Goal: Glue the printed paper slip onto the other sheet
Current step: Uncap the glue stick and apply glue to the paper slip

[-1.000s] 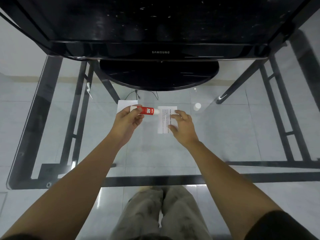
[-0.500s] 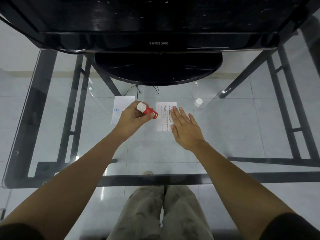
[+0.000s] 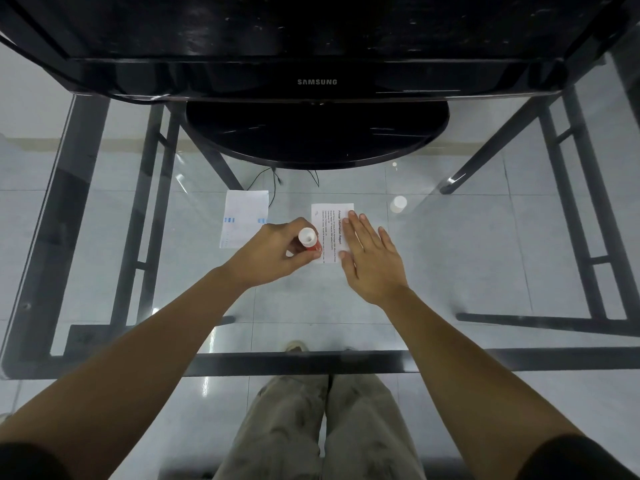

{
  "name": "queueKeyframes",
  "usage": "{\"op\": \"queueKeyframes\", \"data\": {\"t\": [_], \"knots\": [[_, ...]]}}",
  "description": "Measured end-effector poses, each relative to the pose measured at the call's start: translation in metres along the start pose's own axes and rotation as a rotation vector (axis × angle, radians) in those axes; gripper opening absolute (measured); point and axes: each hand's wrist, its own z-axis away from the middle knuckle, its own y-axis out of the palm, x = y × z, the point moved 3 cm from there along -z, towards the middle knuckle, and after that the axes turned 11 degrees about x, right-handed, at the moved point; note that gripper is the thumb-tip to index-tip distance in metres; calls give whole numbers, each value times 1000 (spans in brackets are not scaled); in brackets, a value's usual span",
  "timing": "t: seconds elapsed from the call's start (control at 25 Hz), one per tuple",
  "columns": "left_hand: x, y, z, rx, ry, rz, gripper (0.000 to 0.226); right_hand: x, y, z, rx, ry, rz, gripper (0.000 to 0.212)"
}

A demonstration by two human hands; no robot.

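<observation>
Since the earlier frames, the left hand (image 3: 273,252) had turned the red glue stick (image 3: 308,239) from lying sideways to standing nearly upright, its white end toward the camera and its tip down at the near left edge of the printed paper slip (image 3: 330,225). Its fingers were wrapped tight around the tube. The right hand (image 3: 369,258) lay flat, fingers spread, pressing the slip's right side onto the glass table (image 3: 485,271). The other sheet (image 3: 242,220) lay just left, apart from the slip. The white cap (image 3: 397,204) stood farther right. Glue was seemingly being spread; next, probably, the slip must be flipped onto that sheet.
</observation>
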Motion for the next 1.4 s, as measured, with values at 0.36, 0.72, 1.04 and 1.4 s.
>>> {"op": "queueKeyframes", "data": {"t": [0.36,0.72,1.04,1.4], "knots": [[4,-18,-32,44,39,-94,27,0,-2,1,-62,-3,-41,59],[2,-13,-23,22,60,44,25,0,-4,2,-77,-8,-77,61],[10,-22,-49,51,35,-57,26,0,-4,1,-89,-3,-75,62],[1,-6,-21,47,110,45,25,0,-4,1,-93,-10,-72,61]]}}
